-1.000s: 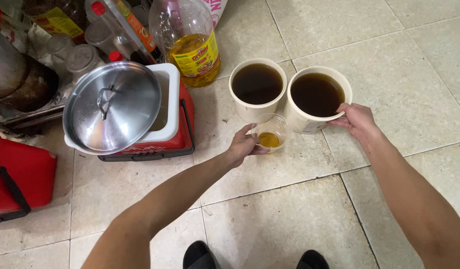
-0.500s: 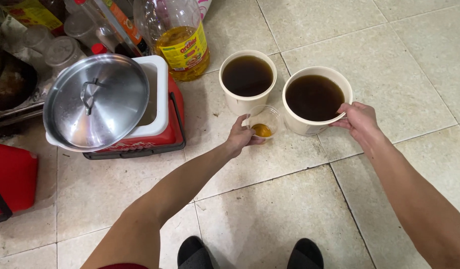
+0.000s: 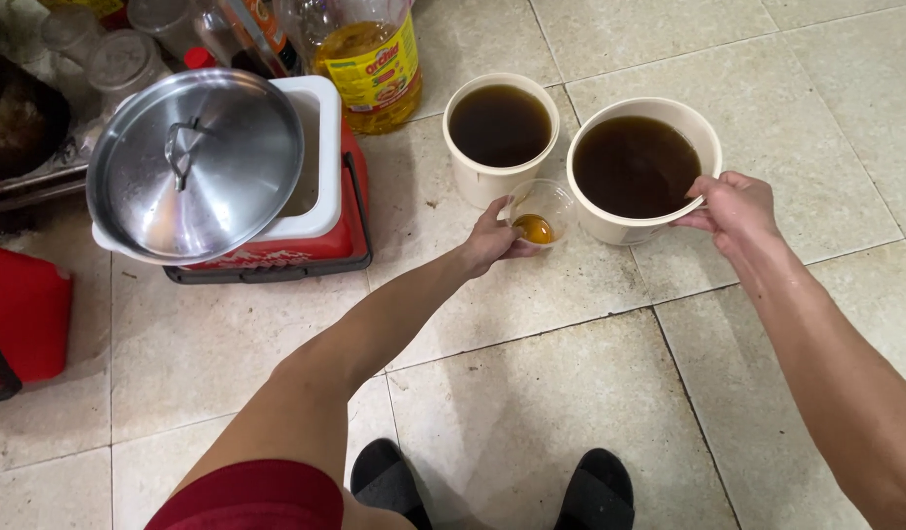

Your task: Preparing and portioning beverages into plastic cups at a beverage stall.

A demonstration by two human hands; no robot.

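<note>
On the tiled floor (image 3: 532, 412), the left hand (image 3: 490, 238) curls closed around a small clear cup (image 3: 541, 208) of amber liquid, between 2 cream buckets; the right hand (image 3: 730, 209) pinches the nearer bucket (image 3: 638, 169) by its rim.

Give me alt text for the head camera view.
On a tiled floor, the left hand holds a small clear cup of amber liquid while the right hand grips the rim of a cream bucket of dark liquid. A second bucket and a lidded cooler stand alongside.
</note>
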